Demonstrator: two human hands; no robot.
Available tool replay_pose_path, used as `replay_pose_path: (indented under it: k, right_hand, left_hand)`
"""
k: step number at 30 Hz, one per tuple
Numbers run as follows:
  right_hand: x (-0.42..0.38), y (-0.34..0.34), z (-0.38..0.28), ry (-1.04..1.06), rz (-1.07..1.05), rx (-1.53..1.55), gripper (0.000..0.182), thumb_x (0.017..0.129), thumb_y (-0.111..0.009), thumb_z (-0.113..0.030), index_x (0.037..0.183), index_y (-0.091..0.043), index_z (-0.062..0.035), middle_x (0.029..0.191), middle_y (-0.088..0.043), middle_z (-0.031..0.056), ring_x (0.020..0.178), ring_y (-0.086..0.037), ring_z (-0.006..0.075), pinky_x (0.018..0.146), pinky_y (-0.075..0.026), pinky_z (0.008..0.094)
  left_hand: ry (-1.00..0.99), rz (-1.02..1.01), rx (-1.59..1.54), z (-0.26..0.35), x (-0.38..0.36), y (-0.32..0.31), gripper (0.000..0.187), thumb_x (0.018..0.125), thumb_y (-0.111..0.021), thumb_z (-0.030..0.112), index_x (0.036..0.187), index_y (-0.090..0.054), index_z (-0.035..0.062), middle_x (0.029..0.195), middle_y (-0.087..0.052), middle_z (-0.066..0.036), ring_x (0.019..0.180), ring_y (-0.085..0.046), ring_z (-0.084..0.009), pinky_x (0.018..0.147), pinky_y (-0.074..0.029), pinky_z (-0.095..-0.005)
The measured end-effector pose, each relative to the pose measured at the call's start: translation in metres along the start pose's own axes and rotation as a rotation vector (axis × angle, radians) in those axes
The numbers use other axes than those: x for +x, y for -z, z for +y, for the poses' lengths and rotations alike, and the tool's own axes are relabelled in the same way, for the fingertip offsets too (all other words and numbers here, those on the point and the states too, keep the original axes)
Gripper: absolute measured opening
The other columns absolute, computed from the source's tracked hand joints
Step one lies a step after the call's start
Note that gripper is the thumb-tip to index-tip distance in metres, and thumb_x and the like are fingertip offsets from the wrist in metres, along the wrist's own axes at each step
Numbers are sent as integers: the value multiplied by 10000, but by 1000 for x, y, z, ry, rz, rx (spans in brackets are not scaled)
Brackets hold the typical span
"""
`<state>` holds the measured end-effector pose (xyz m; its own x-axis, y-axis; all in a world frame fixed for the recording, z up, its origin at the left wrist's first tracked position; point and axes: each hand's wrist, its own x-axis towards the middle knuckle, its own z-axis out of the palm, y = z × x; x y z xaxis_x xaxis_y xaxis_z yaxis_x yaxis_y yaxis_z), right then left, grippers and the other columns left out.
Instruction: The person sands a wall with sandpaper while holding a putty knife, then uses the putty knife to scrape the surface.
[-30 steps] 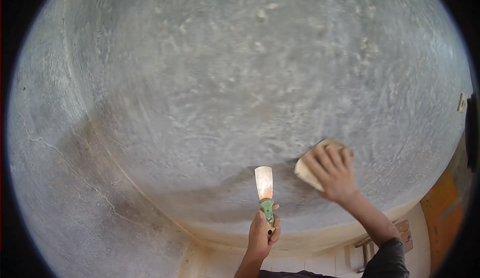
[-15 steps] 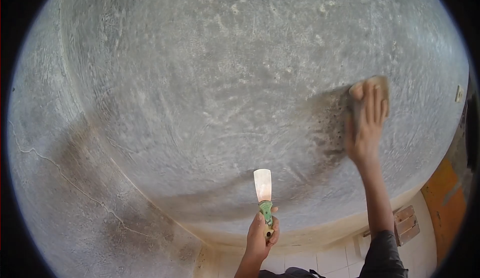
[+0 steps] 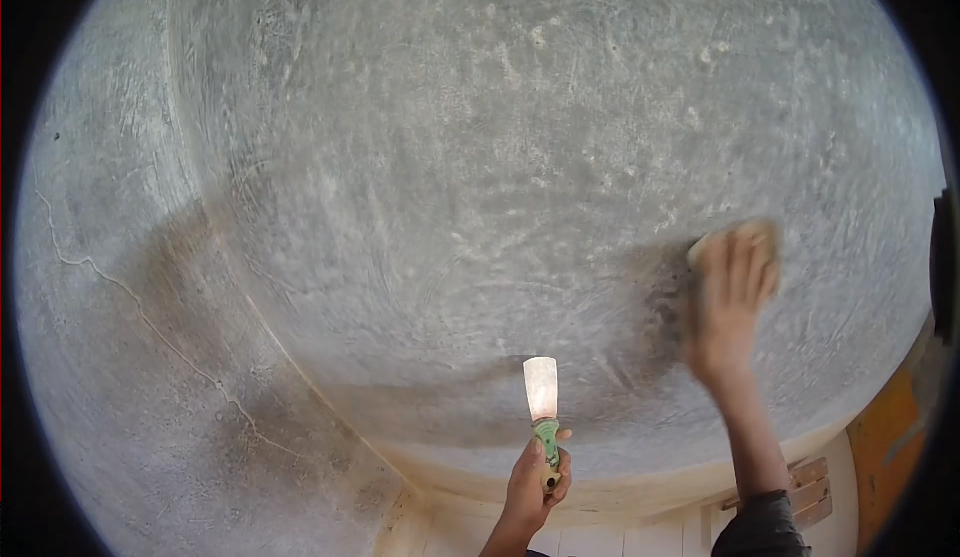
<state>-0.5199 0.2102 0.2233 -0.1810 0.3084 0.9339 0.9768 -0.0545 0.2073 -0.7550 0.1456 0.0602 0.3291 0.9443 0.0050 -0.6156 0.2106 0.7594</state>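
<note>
A putty knife (image 3: 541, 392) with a bare metal blade and a green handle points upward in my left hand (image 3: 527, 482). The fingers wrap round its handle, and the blade stands in front of the wall; whether it touches cannot be made out. My right hand (image 3: 728, 312), smeared by motion, presses a flat tan sanding pad (image 3: 768, 231) against the rough grey plaster wall (image 3: 450, 177). Most of the pad is hidden under the fingers. Dark shadow and small pits show on the plaster left of that hand.
At the left, an adjoining wall (image 3: 110, 377) meets this one at a corner and carries a long, thin crack. Pale tiles (image 3: 590, 540) lie below. A brown slatted object (image 3: 812, 490) and an orange panel (image 3: 885, 427) are at the lower right.
My right hand has slid down the wall with the pad. The view has shifted, so the wall marks sit lower and further right. My left hand keeps its hold on the putty knife.
</note>
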Motion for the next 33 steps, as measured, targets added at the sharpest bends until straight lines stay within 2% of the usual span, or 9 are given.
replay_pose_path:
  k: [2,5,11,17,24,26,27,28,33]
  right_hand:
    - [-52,-3,-32,343,-452,55,595,772,-625,-201,1331,-469,-66,1337,-439,199,1254,-395,373,997,-266,603]
    - [-61,-9,-25,472,-355,119,601,776,-622,-217,1348,-475,-108,1363,-434,173,1264,-389,359,1036,-237,589]
    - [-3,1,1,-137,191,27,513,887,-523,-176,1366,-406,-33,1329,-444,226,1271,-364,436,1092,-150,622]
    - [-50,-2,-64,267,-240,78,524,782,-641,-213,1264,-501,-60,1293,-442,206,1221,-401,385,943,-298,552]
    - [-12,-34,-99,-430,247,139,614,940,-434,-112,1481,-169,5,1532,-147,252,1426,-104,423,1111,-77,599]
    - [-45,-51,-171,-354,94,143,716,829,-564,-177,1439,-254,35,1477,-238,300,1370,-153,525,1058,-82,673]
    - [-59,-45,-213,-321,-480,80,697,784,-603,-195,1387,-350,46,1425,-309,315,1321,-234,534,1029,-100,695]
    - [-75,-43,-233,-73,-378,310,624,807,-587,-174,1361,-400,44,1396,-339,320,1277,-301,516,1030,-121,677]
    - [13,-37,-224,-243,-27,184,601,869,-548,-162,1414,-360,8,1460,-280,301,1343,-212,522,1060,-87,656]
  left_hand:
    - [6,15,-5,-5,-2,-1,460,1008,-350,412,1256,-472,44,739,-507,-29,474,-412,-100,405,-288,-230]
    - [-13,51,14,-10,-3,0,460,1008,-352,414,1246,-479,41,735,-505,-28,470,-410,-100,400,-285,-227]
    - [-32,72,22,-8,1,0,448,1009,-367,406,1230,-487,36,733,-507,-30,471,-411,-99,397,-290,-223]
    - [-65,-7,76,12,14,17,451,1007,-381,413,1213,-494,29,741,-517,-34,482,-428,-100,401,-297,-222]
    - [-62,-45,87,67,11,72,421,1014,-392,382,1203,-500,21,768,-529,-31,508,-434,-69,416,-315,-207]
    - [-103,-33,104,86,11,94,422,1009,-402,395,1181,-507,25,757,-533,-36,508,-438,-75,423,-327,-213]
    - [-105,-38,105,94,12,103,422,1009,-402,395,1181,-507,25,757,-533,-36,508,-438,-75,423,-327,-213]
    - [-104,-31,96,103,10,113,439,999,-413,413,1185,-505,26,749,-531,-39,499,-431,-90,423,-323,-222]
    - [-103,-8,114,140,0,158,455,987,-421,435,1187,-502,34,736,-527,-41,486,-418,-106,423,-311,-235]
